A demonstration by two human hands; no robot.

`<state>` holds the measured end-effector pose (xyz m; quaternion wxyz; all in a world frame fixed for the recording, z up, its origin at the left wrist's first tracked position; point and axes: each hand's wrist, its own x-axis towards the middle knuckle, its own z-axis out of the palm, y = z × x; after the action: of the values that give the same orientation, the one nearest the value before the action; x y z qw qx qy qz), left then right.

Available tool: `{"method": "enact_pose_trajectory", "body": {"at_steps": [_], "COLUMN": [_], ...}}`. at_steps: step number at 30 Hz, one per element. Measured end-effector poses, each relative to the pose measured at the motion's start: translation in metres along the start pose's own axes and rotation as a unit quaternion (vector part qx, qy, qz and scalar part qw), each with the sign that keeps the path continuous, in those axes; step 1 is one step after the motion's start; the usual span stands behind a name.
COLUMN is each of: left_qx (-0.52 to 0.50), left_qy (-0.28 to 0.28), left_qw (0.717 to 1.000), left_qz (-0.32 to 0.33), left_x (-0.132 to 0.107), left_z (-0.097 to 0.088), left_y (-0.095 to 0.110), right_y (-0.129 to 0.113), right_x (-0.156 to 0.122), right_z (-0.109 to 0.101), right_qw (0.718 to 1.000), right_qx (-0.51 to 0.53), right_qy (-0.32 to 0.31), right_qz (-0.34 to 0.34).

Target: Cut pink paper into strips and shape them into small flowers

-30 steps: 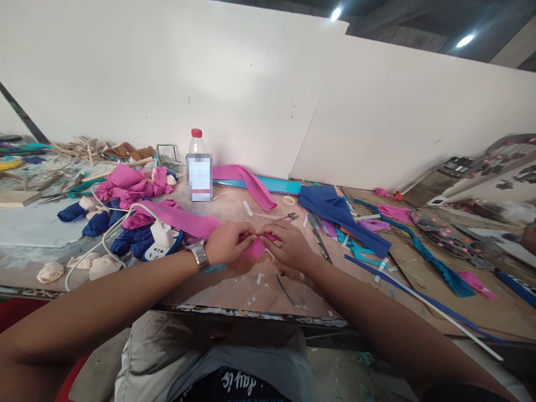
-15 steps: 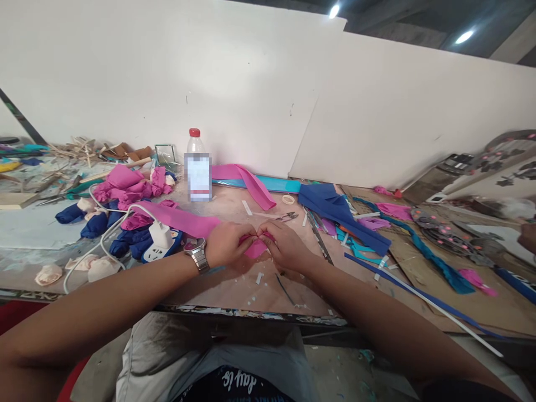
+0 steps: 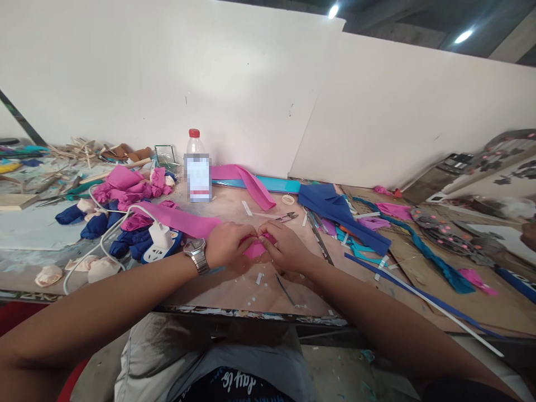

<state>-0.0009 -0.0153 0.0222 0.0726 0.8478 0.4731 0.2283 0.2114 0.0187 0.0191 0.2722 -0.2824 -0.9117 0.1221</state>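
Observation:
Above the table's front part, my left hand (image 3: pixel 229 244) and my right hand (image 3: pixel 285 245) meet fingertip to fingertip. Both pinch a pink fabric strip (image 3: pixel 186 220), whose free length trails off to the left behind my left wrist. A small pink end of it shows below my thumbs. The exact fold between the fingers is hidden. A metal watch (image 3: pixel 196 255) is on my left wrist. Just beyond my right hand lie small thread snips (image 3: pixel 287 216) and a roll of pale tape (image 3: pixel 288 199).
A bottle with a red cap (image 3: pixel 194 134) stands near the white wall. To the left are pink and blue fabric bundles (image 3: pixel 121 184) and a power strip (image 3: pixel 157 252) with a white cable. Blue fabric (image 3: pixel 335 209) and a long white stick (image 3: pixel 444 310) lie right. Another person's hand (image 3: pixel 530 234) shows far right.
Both hands stay in nearly the same place, still pinching the pink strip. The small pink end below the thumbs has shifted slightly.

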Motion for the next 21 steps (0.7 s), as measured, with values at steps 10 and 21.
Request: {"method": "enact_pose_trajectory", "body": {"at_steps": [10,21], "left_qx": [0.019,0.012], "left_qy": [0.005,0.001], "left_qw": [0.999,1.000], "left_qz": [0.026,0.021], "left_x": [0.0016,-0.0003], "left_z": [0.0004,-0.0008], "left_y": [-0.0049,-0.0013], "right_y": [0.0009,-0.0006], "right_x": [0.0004,0.0007], "right_z": [0.0002,0.0010], "right_qw": [0.999,0.999], "right_qx": [0.028,0.032], "right_qy": [0.009,0.001], "right_qz": [0.028,0.032]}}
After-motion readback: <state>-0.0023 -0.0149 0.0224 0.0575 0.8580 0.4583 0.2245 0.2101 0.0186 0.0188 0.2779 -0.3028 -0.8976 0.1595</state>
